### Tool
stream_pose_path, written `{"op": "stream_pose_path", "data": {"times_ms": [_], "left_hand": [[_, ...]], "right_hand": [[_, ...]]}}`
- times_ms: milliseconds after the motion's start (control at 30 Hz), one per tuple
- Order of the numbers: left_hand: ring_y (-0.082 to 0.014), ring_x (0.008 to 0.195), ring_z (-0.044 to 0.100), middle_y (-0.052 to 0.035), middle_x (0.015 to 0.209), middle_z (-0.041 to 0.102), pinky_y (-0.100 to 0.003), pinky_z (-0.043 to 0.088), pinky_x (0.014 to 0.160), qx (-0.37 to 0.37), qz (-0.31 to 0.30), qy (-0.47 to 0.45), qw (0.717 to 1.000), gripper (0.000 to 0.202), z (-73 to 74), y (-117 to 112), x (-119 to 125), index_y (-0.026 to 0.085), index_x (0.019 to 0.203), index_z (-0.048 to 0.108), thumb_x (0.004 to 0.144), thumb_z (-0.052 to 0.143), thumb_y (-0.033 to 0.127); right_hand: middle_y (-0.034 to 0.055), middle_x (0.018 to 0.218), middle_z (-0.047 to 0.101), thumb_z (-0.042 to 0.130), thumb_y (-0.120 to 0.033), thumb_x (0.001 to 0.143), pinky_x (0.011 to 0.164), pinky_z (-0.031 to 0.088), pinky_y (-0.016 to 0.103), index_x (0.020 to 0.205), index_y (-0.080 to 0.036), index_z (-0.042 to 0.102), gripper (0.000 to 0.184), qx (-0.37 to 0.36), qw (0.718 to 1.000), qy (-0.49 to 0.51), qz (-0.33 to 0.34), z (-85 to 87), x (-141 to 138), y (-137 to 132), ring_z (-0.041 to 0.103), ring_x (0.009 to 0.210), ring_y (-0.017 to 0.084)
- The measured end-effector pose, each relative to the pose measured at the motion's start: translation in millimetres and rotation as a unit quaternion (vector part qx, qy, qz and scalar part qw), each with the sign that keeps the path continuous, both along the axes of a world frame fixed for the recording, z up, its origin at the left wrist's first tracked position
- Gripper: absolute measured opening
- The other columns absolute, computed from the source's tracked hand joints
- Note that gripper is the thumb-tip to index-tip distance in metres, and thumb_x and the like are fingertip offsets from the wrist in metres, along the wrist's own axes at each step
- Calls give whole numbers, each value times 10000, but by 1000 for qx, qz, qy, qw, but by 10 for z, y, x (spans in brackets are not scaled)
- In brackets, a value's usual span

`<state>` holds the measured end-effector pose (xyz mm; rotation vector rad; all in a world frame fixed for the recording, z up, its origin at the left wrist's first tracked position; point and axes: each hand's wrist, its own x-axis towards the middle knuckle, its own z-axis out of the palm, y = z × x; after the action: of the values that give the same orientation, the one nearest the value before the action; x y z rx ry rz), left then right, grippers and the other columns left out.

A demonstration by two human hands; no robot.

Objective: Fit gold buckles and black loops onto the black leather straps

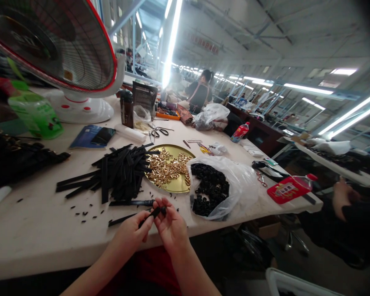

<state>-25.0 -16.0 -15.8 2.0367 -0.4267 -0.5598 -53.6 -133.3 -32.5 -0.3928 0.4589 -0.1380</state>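
Observation:
My left hand point(137, 227) pinches a short black strap point(154, 213) at the table's front edge. Right beside it, my right hand point(171, 224) is palm up with curled fingers, holding a small black piece point(163, 209) against the strap's end. Just beyond my fingers lie two more black straps, one point(131, 203) with a dark end piece. Farther left is a heap of loose black straps point(123, 168). A gold tray point(180, 183) bears many gold metal buckles point(165, 166). To its right, an open clear plastic bag point(240, 181) contains many small black pieces point(208, 185).
A fan point(80, 109) stands at the back left, near a green pouch point(35, 111). Scissors point(160, 130) lie behind the tray. Red-labelled bottles point(291, 189) are on the right. Tiny black bits point(84, 213) dot the table. A co-worker's hand point(342, 193) shows at far right.

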Motion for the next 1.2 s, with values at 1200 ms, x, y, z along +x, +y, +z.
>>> {"op": "stream_pose_path", "data": {"times_ms": [1200], "left_hand": [[-114, 403, 410, 83, 437, 414, -205, 302, 430, -41, 36, 28, 998, 303, -31, -61, -109, 188, 703, 539, 783, 388, 438]], "right_hand": [[46, 1023, 645, 612, -233, 712, 878, 436, 319, 982, -196, 590, 274, -241, 968, -21, -70, -54, -108, 157, 589, 949, 159]]}}
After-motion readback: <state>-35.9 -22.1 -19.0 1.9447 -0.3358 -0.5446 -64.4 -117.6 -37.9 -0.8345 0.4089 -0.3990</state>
